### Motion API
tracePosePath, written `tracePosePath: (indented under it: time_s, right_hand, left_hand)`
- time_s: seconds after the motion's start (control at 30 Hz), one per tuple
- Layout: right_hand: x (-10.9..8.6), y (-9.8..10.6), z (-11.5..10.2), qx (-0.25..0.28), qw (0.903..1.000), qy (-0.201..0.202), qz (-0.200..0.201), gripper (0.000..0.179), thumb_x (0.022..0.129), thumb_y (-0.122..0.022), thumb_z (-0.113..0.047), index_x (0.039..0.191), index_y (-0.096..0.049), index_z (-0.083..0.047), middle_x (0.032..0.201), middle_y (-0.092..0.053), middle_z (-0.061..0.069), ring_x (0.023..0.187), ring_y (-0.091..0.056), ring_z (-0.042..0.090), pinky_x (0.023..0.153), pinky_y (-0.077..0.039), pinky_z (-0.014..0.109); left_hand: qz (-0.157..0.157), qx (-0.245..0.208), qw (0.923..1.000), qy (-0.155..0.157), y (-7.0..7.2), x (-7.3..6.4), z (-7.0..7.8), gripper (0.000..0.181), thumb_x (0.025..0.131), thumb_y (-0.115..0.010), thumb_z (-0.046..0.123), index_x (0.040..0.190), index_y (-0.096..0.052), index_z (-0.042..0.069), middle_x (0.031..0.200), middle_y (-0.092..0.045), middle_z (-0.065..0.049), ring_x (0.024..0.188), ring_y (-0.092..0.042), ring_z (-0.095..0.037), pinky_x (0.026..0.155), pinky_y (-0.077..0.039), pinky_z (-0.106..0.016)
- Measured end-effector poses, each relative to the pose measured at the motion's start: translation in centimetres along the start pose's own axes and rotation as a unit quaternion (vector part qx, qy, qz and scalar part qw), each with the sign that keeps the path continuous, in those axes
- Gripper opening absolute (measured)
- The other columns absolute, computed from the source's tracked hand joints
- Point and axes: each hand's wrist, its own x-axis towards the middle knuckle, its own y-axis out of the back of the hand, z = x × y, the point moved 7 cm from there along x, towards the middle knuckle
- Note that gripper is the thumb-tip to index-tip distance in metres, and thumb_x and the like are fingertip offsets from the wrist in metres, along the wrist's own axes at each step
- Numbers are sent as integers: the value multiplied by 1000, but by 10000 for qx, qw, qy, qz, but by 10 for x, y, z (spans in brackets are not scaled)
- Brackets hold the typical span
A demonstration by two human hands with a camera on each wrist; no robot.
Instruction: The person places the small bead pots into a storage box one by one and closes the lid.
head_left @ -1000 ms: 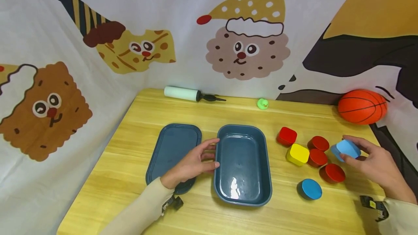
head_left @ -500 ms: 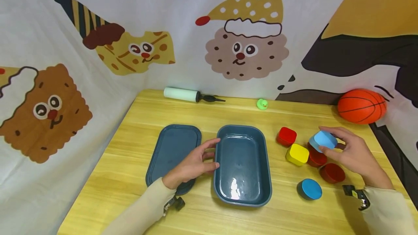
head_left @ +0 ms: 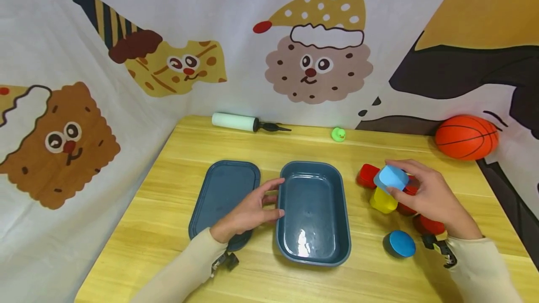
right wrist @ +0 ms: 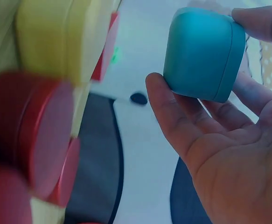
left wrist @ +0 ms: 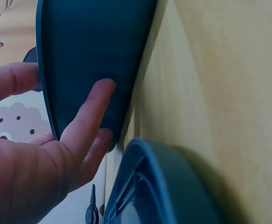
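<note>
My right hand (head_left: 429, 195) holds a small light-blue rounded-square box with a lid (head_left: 391, 179) between thumb and fingers. In the right wrist view that box (right wrist: 203, 53) is off the table, beside the yellow box (right wrist: 63, 39). In the head view it overlaps the yellow box (head_left: 383, 202) and part of a red rounded-square box (head_left: 366, 176). My left hand (head_left: 250, 212) rests at the left rim of a dark blue rectangular container (head_left: 313, 209), whose inside is bare. In the left wrist view its extended fingers (left wrist: 91, 109) touch the container's outer wall (left wrist: 94, 42).
A dark blue lid (head_left: 223, 195) lies left of the container, partly under my left forearm. Several round red boxes (head_left: 429, 225) and a round blue one (head_left: 400, 243) stand at right. Along the back are a hand pump (head_left: 236, 121), green duck (head_left: 338, 134) and orange basketball (head_left: 466, 138).
My right hand has carried the light-blue box leftward, from the right of the red boxes to over the yellow one. The left hand has stayed at the container's rim.
</note>
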Motion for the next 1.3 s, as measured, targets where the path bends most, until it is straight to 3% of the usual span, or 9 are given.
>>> tracePosePath:
  time_s: [0.23, 0.37, 0.5, 0.63, 0.93, 1.3]
  right_hand:
    - [10, -19, -31, 242, 9988, 282, -316, 68, 78, -92, -4, 140, -68, -16, 134, -68, 8, 100, -60, 1, 74, -58, 14]
    - [14, -32, -48, 286, 9969, 572, -454, 69, 76, -94, -6, 139, -68, -16, 133, -70, 8, 104, -63, 7, 80, -59, 16]
    - [18, -47, -63, 349, 9931, 914, -650, 68, 75, -95, -7, 138, -68, -12, 125, -73, 5, 98, -66, 11, 79, -63, 24]
    - [18, -64, -74, 433, 9898, 980, -936, 67, 77, -94, -12, 139, -68, -11, 126, -73, 4, 97, -69, 14, 78, -65, 33]
    - [14, -97, -99, 581, 9832, 1085, -1348, 66, 80, -92, -22, 141, -68, -21, 137, -71, 2, 111, -71, 20, 83, -64, 33]
    - [3, -141, -126, 885, 9580, 1732, -2107, 62, 89, -87, -35, 145, -63, -23, 139, -70, -3, 117, -69, 12, 96, -62, 37]
  left_hand:
    - [43, -29, 10000, -10, 0, 1, 1, 79, 100, -72, 8, 167, -31, 17, 169, -33, -16, 148, -48, -44, 94, -63, -44]
    - [62, -142, 9999, -48, -1, 2, 2, 76, 101, -68, 3, 167, -31, 15, 169, -33, -17, 146, -49, -46, 92, -64, -44]
    - [95, -111, 9999, -31, -1, 3, 1, 76, 101, -67, 2, 167, -32, 17, 168, -34, -17, 144, -51, -46, 90, -64, -44]
    - [98, -87, 9999, -28, -1, 4, 0, 76, 101, -67, 2, 167, -32, 18, 168, -35, -17, 143, -52, -46, 88, -65, -44]
    - [85, -222, 9997, 34, -2, 4, -1, 76, 100, -66, 1, 166, -33, 20, 168, -35, -15, 141, -54, -44, 87, -65, -43]
    - [116, -246, 9996, 57, 0, 4, -5, 73, 101, -64, 2, 166, -34, 20, 167, -37, -16, 134, -60, -43, 85, -65, -44]
